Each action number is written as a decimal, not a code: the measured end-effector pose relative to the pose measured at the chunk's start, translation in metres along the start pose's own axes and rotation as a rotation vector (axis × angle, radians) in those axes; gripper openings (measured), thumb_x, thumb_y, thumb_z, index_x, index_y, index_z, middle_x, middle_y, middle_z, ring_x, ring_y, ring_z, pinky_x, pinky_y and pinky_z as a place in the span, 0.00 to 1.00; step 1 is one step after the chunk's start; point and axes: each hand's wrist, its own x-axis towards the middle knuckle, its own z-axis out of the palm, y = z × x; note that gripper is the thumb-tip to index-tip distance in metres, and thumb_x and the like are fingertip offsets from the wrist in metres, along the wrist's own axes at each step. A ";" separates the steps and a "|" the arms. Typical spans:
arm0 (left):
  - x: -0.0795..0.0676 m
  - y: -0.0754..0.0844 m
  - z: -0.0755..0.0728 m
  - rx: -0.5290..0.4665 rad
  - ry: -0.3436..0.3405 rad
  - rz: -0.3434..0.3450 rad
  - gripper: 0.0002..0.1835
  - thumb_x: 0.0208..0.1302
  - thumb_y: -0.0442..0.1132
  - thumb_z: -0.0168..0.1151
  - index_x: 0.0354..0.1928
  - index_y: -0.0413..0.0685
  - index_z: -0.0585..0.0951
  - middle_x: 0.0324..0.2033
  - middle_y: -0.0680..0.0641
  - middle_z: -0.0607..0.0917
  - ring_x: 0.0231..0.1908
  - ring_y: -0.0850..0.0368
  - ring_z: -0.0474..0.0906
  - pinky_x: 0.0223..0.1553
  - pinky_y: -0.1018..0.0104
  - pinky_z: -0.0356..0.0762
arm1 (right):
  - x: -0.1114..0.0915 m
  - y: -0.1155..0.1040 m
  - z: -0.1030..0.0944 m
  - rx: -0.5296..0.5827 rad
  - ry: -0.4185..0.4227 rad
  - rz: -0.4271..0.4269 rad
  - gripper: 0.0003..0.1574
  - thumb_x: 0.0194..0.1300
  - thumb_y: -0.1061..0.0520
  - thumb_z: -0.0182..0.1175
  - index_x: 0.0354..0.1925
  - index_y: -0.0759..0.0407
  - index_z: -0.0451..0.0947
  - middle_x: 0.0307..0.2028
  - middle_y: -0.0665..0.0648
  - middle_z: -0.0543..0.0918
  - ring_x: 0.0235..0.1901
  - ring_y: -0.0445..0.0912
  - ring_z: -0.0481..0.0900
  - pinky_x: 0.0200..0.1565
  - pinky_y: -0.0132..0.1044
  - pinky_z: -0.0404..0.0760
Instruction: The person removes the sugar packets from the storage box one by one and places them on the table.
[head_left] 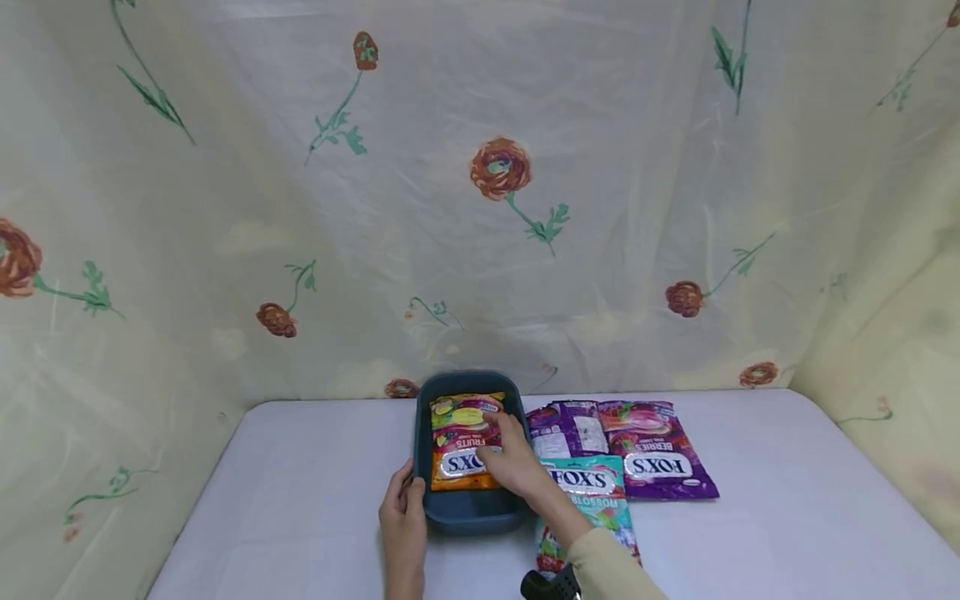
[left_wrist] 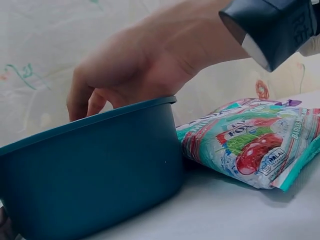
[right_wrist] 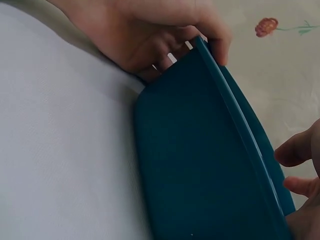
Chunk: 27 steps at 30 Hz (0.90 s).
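Observation:
A dark teal plastic tub (head_left: 474, 518) stands on the white table with an orange-and-red bag of Fox's fruits candy (head_left: 456, 433) lying inside. My left hand (head_left: 403, 517) grips the tub's left side; in the right wrist view its thumb (right_wrist: 219, 47) hooks over the rim and the other fingers lie against the outer wall. Reaching in from the right, my right hand (head_left: 513, 462) rests on the candy bag with spread fingers. In the left wrist view the tub wall (left_wrist: 100, 170) hides its fingertips and the bag.
Right of the tub lie a turquoise Fox's bag (head_left: 600, 508), a purple Fox's berries bag (head_left: 660, 450) and purple packaging turned back side up (head_left: 573, 429). A flower-patterned curtain (head_left: 600, 250) hangs behind the table. A dark device (left_wrist: 270, 30) is strapped to the right wrist.

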 end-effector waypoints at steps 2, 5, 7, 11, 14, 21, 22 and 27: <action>0.000 0.001 0.001 -0.002 -0.008 -0.004 0.22 0.68 0.39 0.48 0.62 0.46 0.72 0.63 0.39 0.72 0.62 0.44 0.70 0.63 0.47 0.69 | 0.001 0.001 0.000 -0.002 0.009 0.005 0.32 0.64 0.57 0.54 0.65 0.56 0.61 0.72 0.71 0.47 0.71 0.66 0.46 0.68 0.65 0.48; -0.001 0.001 0.001 0.000 -0.014 -0.014 0.22 0.67 0.40 0.48 0.63 0.46 0.72 0.63 0.38 0.72 0.62 0.43 0.69 0.63 0.46 0.68 | 0.002 0.003 0.001 -0.010 0.020 0.005 0.29 0.63 0.58 0.54 0.63 0.57 0.64 0.72 0.72 0.47 0.72 0.66 0.44 0.68 0.66 0.48; -0.001 0.001 0.001 0.006 -0.020 -0.023 0.22 0.68 0.40 0.47 0.63 0.46 0.72 0.64 0.38 0.71 0.63 0.42 0.68 0.63 0.46 0.68 | 0.003 0.004 0.001 -0.014 0.025 0.005 0.28 0.63 0.58 0.54 0.61 0.57 0.66 0.72 0.73 0.46 0.72 0.66 0.43 0.68 0.66 0.48; 0.000 0.001 0.000 0.000 -0.013 -0.009 0.22 0.68 0.40 0.47 0.63 0.45 0.72 0.64 0.38 0.71 0.62 0.43 0.69 0.63 0.47 0.68 | 0.007 0.004 0.003 -0.022 0.029 -0.021 0.25 0.62 0.59 0.55 0.59 0.58 0.68 0.71 0.74 0.48 0.72 0.66 0.43 0.68 0.67 0.49; 0.002 0.003 -0.002 -0.005 -0.011 0.000 0.22 0.68 0.40 0.47 0.63 0.46 0.71 0.64 0.39 0.71 0.62 0.44 0.69 0.63 0.47 0.68 | 0.011 0.002 0.005 -0.023 0.030 -0.036 0.24 0.63 0.59 0.54 0.58 0.59 0.69 0.71 0.74 0.49 0.72 0.65 0.42 0.68 0.66 0.49; 0.003 0.004 -0.001 0.008 -0.021 -0.018 0.22 0.69 0.42 0.47 0.63 0.48 0.71 0.64 0.40 0.71 0.62 0.45 0.69 0.63 0.47 0.68 | 0.014 0.003 0.006 -0.028 0.028 -0.020 0.22 0.63 0.59 0.55 0.56 0.58 0.71 0.71 0.75 0.46 0.72 0.67 0.43 0.68 0.66 0.49; 0.002 0.003 -0.001 0.008 -0.019 -0.020 0.22 0.69 0.42 0.47 0.63 0.48 0.71 0.64 0.40 0.71 0.62 0.45 0.69 0.63 0.47 0.68 | 0.013 0.003 0.007 -0.032 0.027 -0.024 0.22 0.62 0.60 0.55 0.55 0.59 0.71 0.71 0.76 0.45 0.71 0.68 0.43 0.68 0.66 0.49; 0.002 0.001 -0.001 0.004 -0.015 -0.015 0.22 0.68 0.41 0.47 0.63 0.47 0.71 0.64 0.39 0.71 0.64 0.43 0.68 0.64 0.46 0.67 | 0.012 0.004 0.010 -0.061 0.030 -0.041 0.23 0.60 0.60 0.55 0.55 0.60 0.70 0.70 0.78 0.44 0.70 0.70 0.45 0.68 0.65 0.51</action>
